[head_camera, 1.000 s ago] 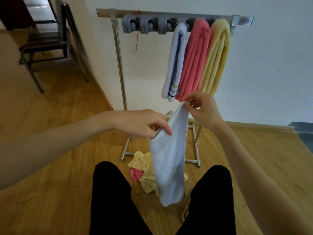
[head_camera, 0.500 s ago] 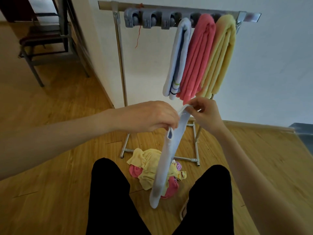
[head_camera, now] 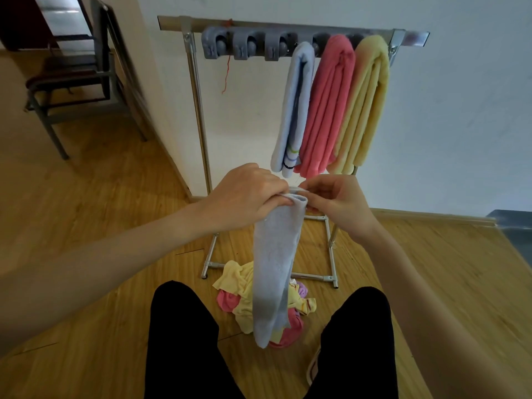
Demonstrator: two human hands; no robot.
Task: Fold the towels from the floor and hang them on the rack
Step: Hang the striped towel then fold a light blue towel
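A pale blue towel [head_camera: 275, 263] hangs folded lengthwise in front of me. My left hand [head_camera: 244, 197] grips its top edge from the left, and my right hand [head_camera: 334, 203] pinches the same edge from the right, the two hands almost touching. Behind them stands the metal rack [head_camera: 195, 110], where a blue towel [head_camera: 292, 110], a pink towel [head_camera: 328, 105] and a yellow towel [head_camera: 362, 105] hang folded from grey clips [head_camera: 244, 47]. A heap of yellow and pink towels [head_camera: 239, 295] lies on the floor by the rack's base.
My legs in black trousers [head_camera: 184, 341] frame the heap on the wooden floor [head_camera: 86, 226]. A dark chair [head_camera: 72, 79] stands at the far left beside a white wall corner [head_camera: 149, 82]. Three grey clips on the rack's left half hold nothing.
My hands have come together at the towel's top edge, folding the blue towel into a narrower strip. It still hangs above the heap.
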